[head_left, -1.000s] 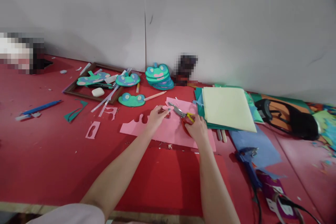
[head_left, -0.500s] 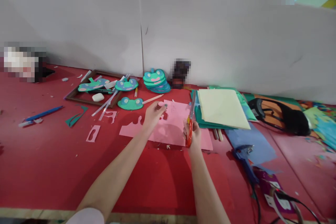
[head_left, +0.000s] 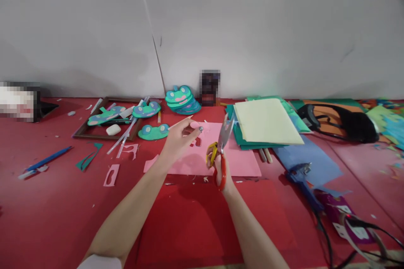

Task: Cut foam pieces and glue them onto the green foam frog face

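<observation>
My left hand (head_left: 178, 138) is over the left part of a pink sheet (head_left: 243, 164), finger and thumb closed on a bit of pink craft foam. Whether that is a loose piece or the sheet's edge, I cannot tell. Cut-out gaps show in the sheet beside these fingers. My right hand (head_left: 224, 172) grips scissors (head_left: 224, 136) with one red and one yellow handle loop. Their blades point up and away, slightly parted, above the sheet. A green frog-face cutout (head_left: 153, 131) lies left of my left hand.
Behind are stacked frog faces (head_left: 181, 100) and a brown frame (head_left: 94, 136) holding more. Cream and green sheets (head_left: 268, 122) lie to the right, near a black strapped item (head_left: 350, 126) and a blue glue gun (head_left: 304, 185) with cables. Pink scraps (head_left: 111, 175) and a blue pen (head_left: 49, 159) lie left.
The scissors have turned, and their blades have parted with the yellow loop swung left. My left hand stays by the cut-out gaps. The whole view has shifted a little.
</observation>
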### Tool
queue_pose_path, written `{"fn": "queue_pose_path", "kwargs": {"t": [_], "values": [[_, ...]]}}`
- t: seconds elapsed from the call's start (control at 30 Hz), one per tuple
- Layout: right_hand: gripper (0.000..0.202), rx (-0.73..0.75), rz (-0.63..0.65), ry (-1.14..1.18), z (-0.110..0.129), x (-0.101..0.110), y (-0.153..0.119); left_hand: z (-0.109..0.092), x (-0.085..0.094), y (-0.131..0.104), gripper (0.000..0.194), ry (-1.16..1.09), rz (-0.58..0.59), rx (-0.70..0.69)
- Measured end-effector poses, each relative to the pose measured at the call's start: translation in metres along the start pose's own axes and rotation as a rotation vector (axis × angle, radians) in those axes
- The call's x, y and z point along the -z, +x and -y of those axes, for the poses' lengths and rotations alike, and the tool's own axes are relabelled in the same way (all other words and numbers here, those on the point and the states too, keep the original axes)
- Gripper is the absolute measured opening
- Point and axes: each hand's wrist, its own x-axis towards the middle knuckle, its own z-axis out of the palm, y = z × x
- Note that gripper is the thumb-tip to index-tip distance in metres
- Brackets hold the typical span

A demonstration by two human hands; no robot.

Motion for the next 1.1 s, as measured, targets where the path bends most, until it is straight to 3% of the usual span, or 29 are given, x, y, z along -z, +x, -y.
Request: {"fn": "queue_pose_path", "kwargs": {"t": [0.17,0.53,1.1], "values": [[0.042,-0.088,0.156,0.028,0.004,-0.005,-0.014,0.001,-0.002,-0.002,0.018,-0.041,0.007,0.028],[0.041,-0.092,0.147,-0.005,0.007,-0.003,-0.017,0.005,-0.009,-0.003,0.018,-0.197,0.034,0.113],[0.043,-0.102,0.102,-0.005,0.012,-0.003,-0.015,-0.001,-0.017,-0.004,0.013,-0.123,0.028,0.095]]}}
